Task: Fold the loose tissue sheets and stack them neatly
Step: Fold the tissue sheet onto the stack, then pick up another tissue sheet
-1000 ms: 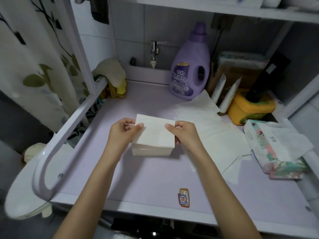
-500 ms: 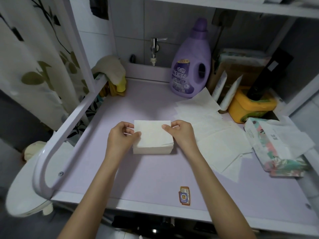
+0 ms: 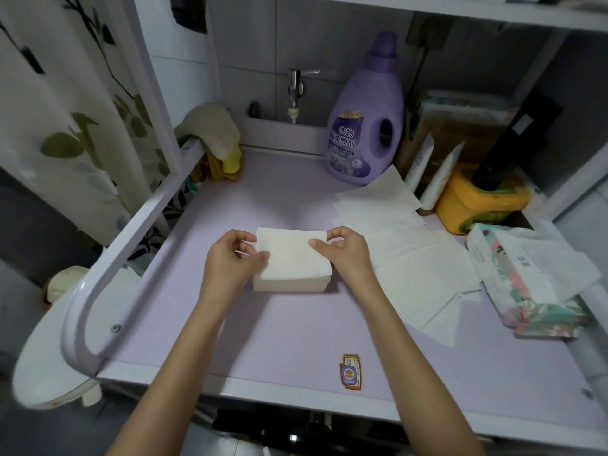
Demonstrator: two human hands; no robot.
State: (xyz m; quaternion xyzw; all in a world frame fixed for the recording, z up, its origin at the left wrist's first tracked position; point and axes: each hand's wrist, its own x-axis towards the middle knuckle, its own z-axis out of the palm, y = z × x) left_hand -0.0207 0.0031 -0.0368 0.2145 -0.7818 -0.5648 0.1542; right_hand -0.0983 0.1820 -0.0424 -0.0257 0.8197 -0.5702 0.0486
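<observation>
Home bathroom: tap point(image 3: 295, 90), toilet point(image 3: 49, 350), softener bottle point(image 3: 367, 120).

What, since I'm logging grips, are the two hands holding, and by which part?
The top folded white tissue sheet on the stack: left hand pinches its left edge, right hand its right edge.

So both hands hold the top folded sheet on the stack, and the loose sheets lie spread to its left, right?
No. The head view shows the loose sheets spread to the right of the stack, not its left. The left hand and right hand do both hold the top folded sheet on it.
</observation>
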